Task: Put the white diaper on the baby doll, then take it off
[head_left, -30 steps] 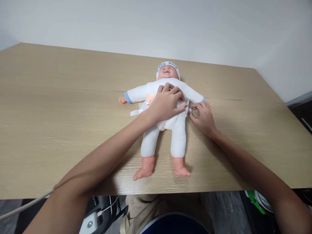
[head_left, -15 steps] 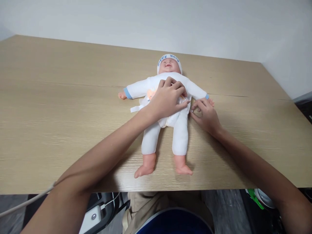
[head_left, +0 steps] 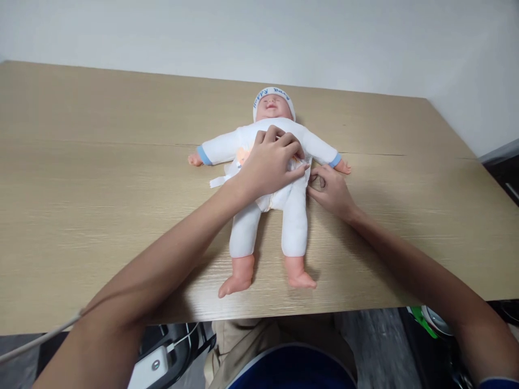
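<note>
the doll (head_left: 294, 229) lies on its back on the table (head_left: 121, 194), head toward the wall (head_left: 243, 38) and feet near the front edge, its arms spread wide and its legs slightly apart. it wears a white suit with blue cuffs and a white cap (head_left: 272, 92) with blue lettering. a diaper (head_left: 279, 202) sits around its hips, over the suit, an orange print (head_left: 243, 156) showing on the front. the left hand (head_left: 275, 165) lies palm down across the diaper's front, fingers bent and thumb reaching toward the edge on the right; whether it grips the material or only rests on it, i cannot tell. the right hand (head_left: 333, 192) is at that same edge, beside the doll's hip and just below its cuff, thumb and fingers bent toward each other with their tips at the diaper's side; what lies between them is too small to make out. at the other hip a white tab (head_left: 218, 182) sticks out, unfastened, over the table. a pale cable (head_left: 40, 341) runs by the left arm, and a white box (head_left: 150, 367) sits below the table's edge, left of the person's tan pants (head_left: 243, 343).
</note>
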Demonstrator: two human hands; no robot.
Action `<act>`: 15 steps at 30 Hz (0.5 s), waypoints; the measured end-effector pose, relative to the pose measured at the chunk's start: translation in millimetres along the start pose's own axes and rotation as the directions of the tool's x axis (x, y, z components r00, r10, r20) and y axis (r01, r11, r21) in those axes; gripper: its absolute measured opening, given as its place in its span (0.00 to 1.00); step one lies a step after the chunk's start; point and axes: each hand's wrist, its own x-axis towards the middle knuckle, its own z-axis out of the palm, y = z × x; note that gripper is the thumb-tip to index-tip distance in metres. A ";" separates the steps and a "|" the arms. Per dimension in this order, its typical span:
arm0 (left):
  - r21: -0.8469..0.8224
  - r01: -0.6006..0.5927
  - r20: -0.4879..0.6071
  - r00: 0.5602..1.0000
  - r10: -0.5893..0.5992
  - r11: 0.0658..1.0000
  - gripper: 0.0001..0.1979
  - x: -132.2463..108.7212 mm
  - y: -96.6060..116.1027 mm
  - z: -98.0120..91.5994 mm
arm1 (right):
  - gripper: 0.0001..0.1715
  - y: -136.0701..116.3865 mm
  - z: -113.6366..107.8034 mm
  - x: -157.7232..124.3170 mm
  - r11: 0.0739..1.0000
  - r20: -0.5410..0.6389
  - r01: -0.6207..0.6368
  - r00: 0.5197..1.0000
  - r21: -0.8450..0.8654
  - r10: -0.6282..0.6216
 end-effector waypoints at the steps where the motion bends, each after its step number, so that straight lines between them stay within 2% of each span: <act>1: 0.002 0.001 0.000 1.000 -0.001 1.000 0.15 0.1 -0.2 0.2 | 0.04 -1.4 0.6 0.2 1.000 -0.007 0.000 1.000 0.001 0.000; 7: 0.012 0.004 0.010 1.000 -0.004 1.000 0.16 0.1 -2.1 0.9 | 0.05 -0.6 -5.7 -0.7 0.995 0.018 -0.040 0.999 0.090 0.039; 9: 0.013 -0.001 0.010 1.000 0.001 1.000 0.16 -0.1 -2.7 1.0 | 0.12 4.4 -13.1 -1.2 0.976 0.043 -0.148 0.989 0.157 0.142; 12: 0.018 -0.009 0.011 1.000 0.009 1.000 0.17 -0.3 -3.4 2.0 | 0.24 12.0 -27.5 0.9 0.877 0.140 -0.358 0.933 0.319 0.330; 15: 0.023 -0.009 0.006 1.000 0.009 1.000 0.19 -0.3 -3.9 4.5 | 0.29 12.8 -39.7 7.9 0.786 0.222 -0.449 0.893 0.424 0.390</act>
